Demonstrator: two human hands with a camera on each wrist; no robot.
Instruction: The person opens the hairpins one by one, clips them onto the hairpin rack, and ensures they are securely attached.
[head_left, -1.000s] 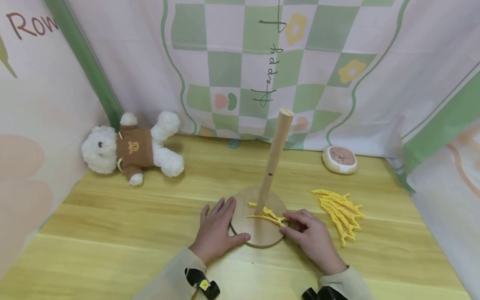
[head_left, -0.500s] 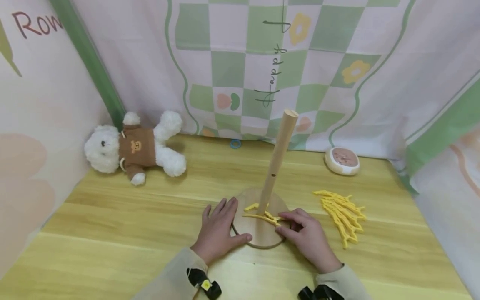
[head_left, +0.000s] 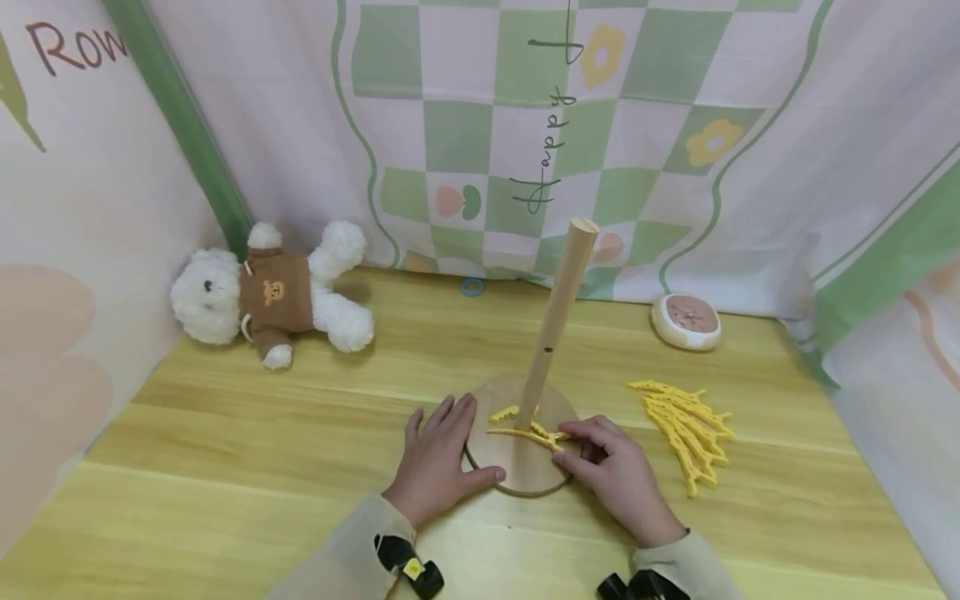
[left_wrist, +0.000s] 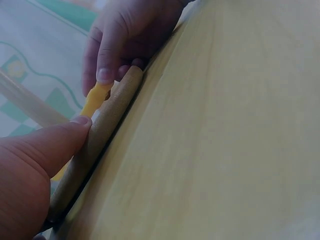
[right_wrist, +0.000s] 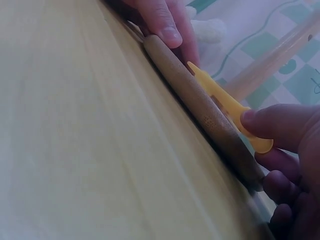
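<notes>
A round wooden base (head_left: 517, 481) with an upright wooden post (head_left: 558, 312) stands in the middle of the head view. My left hand (head_left: 435, 458) rests along the base's left edge, fingers stretched out and thumb on the near rim. At the base's right side, my right hand (head_left: 618, 475) pinches a yellow branch-shaped plastic piece (head_left: 517, 432) between thumb and fingers. That piece lies across the base in front of the post; the right wrist view shows its tapered end (right_wrist: 205, 77) pointing toward the left hand. More yellow plastic (head_left: 504, 414) shows behind the post, partly hidden.
Several yellow branch-shaped pieces (head_left: 686, 429) lie in a pile to the right of the base. Farther back are a white plush toy in a brown shirt (head_left: 273, 292), a small blue ring (head_left: 472, 287) and a rounded white-and-pink device (head_left: 686, 321). A patterned curtain (head_left: 457, 142) hangs behind.
My right hand has slid slightly left with the yellow piece, and the yellow plastic around the post has shifted a little. My left hand stays on the base.
</notes>
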